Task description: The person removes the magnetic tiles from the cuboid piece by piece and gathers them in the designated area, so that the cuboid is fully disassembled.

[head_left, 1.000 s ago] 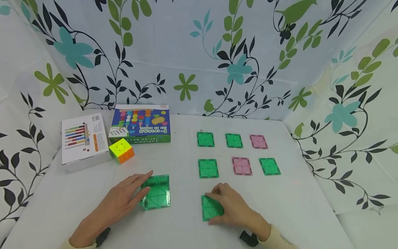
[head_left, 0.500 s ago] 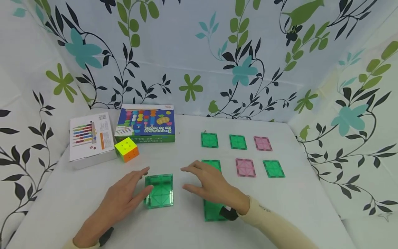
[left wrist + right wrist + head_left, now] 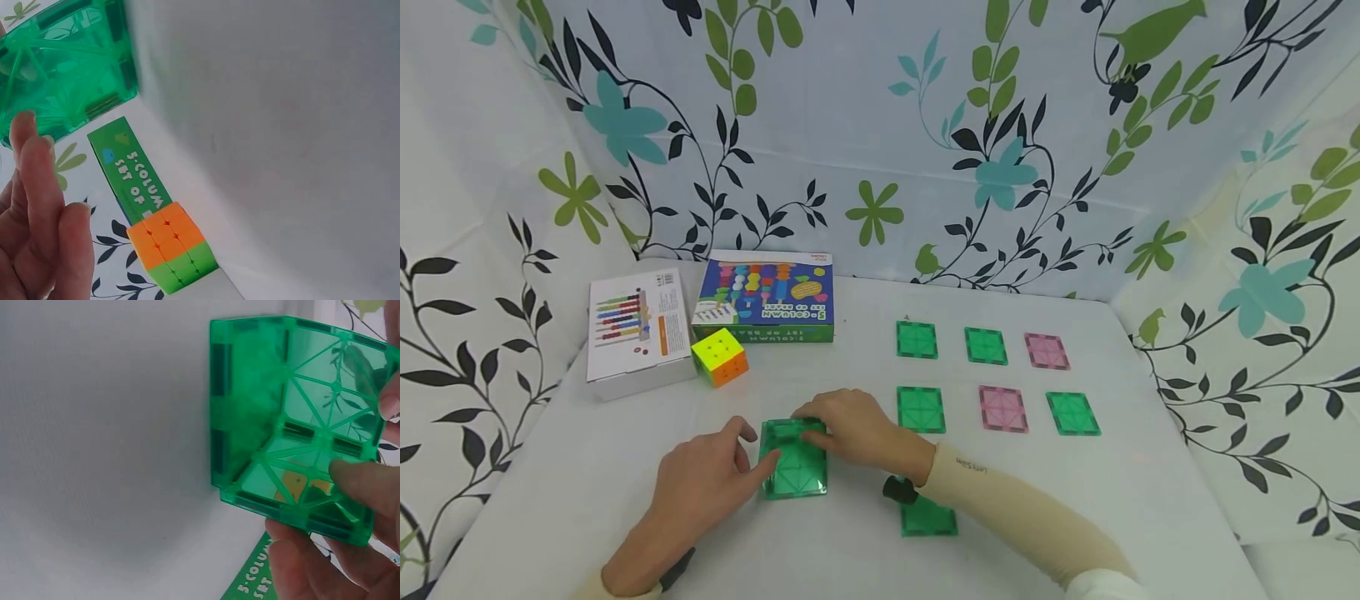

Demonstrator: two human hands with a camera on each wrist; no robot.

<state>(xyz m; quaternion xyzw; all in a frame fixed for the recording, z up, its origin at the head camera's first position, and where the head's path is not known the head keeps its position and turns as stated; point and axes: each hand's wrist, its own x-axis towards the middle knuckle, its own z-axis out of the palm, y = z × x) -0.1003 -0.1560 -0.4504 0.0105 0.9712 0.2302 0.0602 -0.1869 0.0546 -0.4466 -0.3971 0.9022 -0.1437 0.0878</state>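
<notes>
Green see-through magnetic tiles form a small open box (image 3: 797, 475) on the table in the head view. My right hand (image 3: 853, 429) reaches across to its far side. In the right wrist view, the thumb (image 3: 359, 481) lies inside one tile wall (image 3: 306, 465) and the fingers lie outside, pinching it. My left hand (image 3: 703, 475) is at the left wall, thumb over its edge and fingers curled outside. The left wrist view shows the fingers (image 3: 40, 169) close beside the green box (image 3: 69, 81).
A loose green tile (image 3: 928, 518) lies under the right wrist. Behind it are two rows of flat tiles, including a pink tile (image 3: 1002, 408). A puzzle cube (image 3: 721, 357) stands before a white box (image 3: 640, 329) and a blue bead-set box (image 3: 767, 296).
My right hand has left the loose green tile and moved left to the far wall of the tile box. My left fingers have curled in closer. The view has shifted slightly left.
</notes>
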